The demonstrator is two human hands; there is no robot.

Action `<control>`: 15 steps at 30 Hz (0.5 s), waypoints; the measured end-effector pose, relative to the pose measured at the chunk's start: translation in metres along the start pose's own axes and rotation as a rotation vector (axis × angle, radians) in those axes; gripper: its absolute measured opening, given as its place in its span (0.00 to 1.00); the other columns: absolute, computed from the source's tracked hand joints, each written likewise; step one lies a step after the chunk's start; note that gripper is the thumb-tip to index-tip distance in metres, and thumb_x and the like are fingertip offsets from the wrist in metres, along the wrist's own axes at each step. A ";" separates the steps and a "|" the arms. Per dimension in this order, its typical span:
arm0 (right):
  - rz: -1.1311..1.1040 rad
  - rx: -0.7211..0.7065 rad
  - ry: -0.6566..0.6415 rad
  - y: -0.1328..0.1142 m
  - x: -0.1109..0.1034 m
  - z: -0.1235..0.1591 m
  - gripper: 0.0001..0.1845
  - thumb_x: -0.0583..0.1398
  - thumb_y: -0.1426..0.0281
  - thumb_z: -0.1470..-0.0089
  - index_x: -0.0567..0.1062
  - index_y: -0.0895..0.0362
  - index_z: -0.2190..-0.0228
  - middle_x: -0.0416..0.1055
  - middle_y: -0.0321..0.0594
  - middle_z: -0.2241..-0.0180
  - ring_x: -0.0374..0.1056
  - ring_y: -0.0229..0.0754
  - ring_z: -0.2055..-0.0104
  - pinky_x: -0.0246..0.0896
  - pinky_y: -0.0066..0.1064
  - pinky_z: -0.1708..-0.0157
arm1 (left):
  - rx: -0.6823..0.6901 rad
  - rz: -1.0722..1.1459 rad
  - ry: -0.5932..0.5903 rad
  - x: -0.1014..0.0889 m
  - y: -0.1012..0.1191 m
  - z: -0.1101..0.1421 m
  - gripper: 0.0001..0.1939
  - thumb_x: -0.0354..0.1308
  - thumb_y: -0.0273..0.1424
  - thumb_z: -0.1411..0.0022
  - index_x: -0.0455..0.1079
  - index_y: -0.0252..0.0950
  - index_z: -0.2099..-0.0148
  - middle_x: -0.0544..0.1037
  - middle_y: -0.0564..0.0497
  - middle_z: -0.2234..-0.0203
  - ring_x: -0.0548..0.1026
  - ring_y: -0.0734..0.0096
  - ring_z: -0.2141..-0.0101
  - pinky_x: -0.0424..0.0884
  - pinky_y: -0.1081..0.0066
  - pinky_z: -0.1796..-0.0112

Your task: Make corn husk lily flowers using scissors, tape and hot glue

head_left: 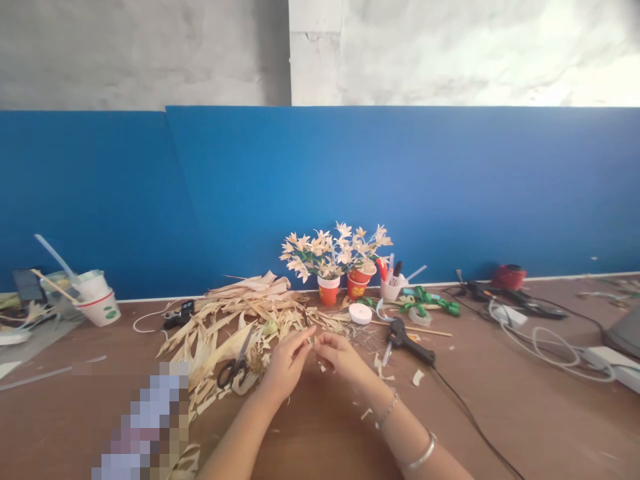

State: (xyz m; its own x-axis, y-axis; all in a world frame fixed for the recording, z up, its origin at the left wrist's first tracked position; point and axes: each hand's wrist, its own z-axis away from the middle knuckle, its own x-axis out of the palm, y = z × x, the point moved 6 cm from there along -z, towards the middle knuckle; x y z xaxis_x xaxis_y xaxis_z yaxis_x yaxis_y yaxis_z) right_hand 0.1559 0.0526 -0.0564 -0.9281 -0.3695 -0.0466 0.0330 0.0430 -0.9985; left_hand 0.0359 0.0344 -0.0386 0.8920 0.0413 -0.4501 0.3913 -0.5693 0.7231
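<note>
My left hand and my right hand meet at the fingertips over the table, both pinched closed. Between them is a tiny pale bit, too small to make out. A heap of dry, pale husk strips spreads behind and to the left of my left hand. Black-handled scissors lie on the heap's near side, blades pointing away. To the right of my right hand rests a black glue gun, its cord running toward the front. Small white scraps are scattered nearby.
Pale flowers stand in red paper cups against the blue partition. A white tape roll and green ribbon lie before them. White cables cover the right; a white cup stands left.
</note>
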 end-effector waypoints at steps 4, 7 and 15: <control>0.058 0.044 -0.068 0.002 -0.004 0.001 0.10 0.58 0.64 0.55 0.66 0.57 0.78 0.57 0.28 0.85 0.49 0.30 0.83 0.42 0.24 0.82 | -0.033 0.008 -0.111 0.006 0.001 0.001 0.12 0.47 0.30 0.37 0.71 0.38 0.56 0.74 0.47 0.65 0.71 0.66 0.64 0.65 0.67 0.60; 0.129 0.049 -0.041 0.001 -0.006 0.002 0.09 0.57 0.65 0.54 0.66 0.58 0.78 0.58 0.28 0.85 0.51 0.30 0.83 0.44 0.23 0.82 | -0.112 -0.009 -0.089 0.006 -0.004 0.002 0.09 0.47 0.32 0.37 0.68 0.37 0.62 0.73 0.49 0.71 0.70 0.66 0.68 0.64 0.68 0.64; 0.327 -0.208 0.095 -0.017 -0.006 0.008 0.03 0.57 0.72 0.52 0.68 0.57 0.76 0.63 0.31 0.80 0.58 0.34 0.77 0.53 0.25 0.75 | -0.227 0.123 -0.005 0.006 -0.016 0.003 0.08 0.51 0.35 0.40 0.69 0.38 0.63 0.73 0.49 0.72 0.70 0.66 0.70 0.62 0.70 0.67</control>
State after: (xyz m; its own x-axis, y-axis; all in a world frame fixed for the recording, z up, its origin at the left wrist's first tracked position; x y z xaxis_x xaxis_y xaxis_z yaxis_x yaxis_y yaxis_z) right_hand 0.1635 0.0464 -0.0396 -0.9115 -0.2176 -0.3490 0.2663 0.3346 -0.9040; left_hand 0.0348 0.0416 -0.0542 0.9352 -0.0216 -0.3535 0.3208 -0.3711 0.8714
